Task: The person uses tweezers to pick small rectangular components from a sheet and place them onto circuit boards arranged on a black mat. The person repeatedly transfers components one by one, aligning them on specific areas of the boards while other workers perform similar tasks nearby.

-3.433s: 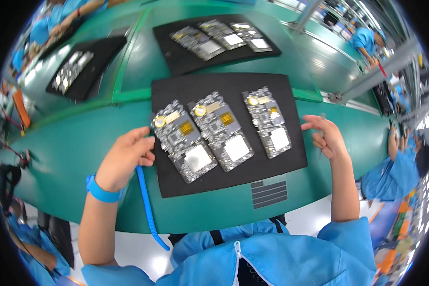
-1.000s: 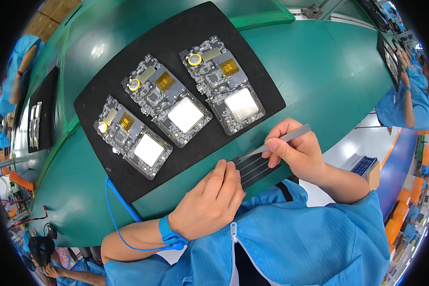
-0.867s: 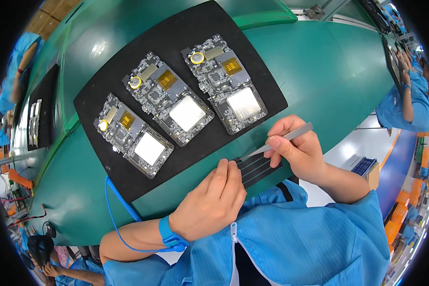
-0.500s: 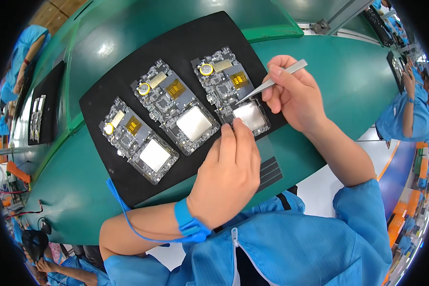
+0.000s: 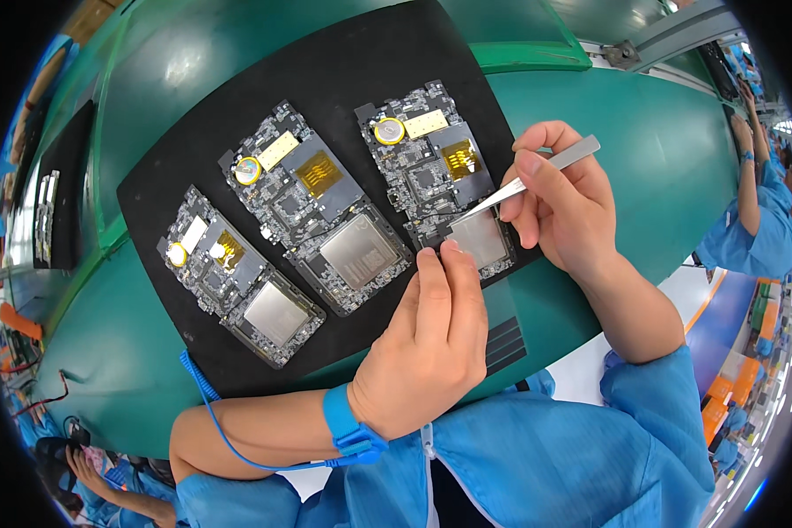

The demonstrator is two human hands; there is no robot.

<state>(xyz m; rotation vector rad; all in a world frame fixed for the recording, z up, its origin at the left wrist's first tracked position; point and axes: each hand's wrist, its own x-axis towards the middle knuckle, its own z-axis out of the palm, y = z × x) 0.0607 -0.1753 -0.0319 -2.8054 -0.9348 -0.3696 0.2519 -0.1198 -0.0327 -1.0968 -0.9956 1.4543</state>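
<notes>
Three circuit boards lie side by side on a black mat: a left board, a middle board and a right board. Each carries a round coin cell, an amber tape patch and a silver metal plate. My left hand has its index and middle fingertips at the lower left part of the right board, beside its plate; its thumb is hidden. Pinched in my right hand are pointed metal tweezers, their tips just above that plate.
Beneath the black mat runs a green work table. A blue coiled cord leads to the strap on my left wrist. At the far left, more boards lie on another mat. Co-workers in blue sit at both sides.
The mat and boards appear larger and shifted as the view moves. The tweezers' tips move from the area left of the right board's plate to its upper edge. My left fingertips stay at that board.
</notes>
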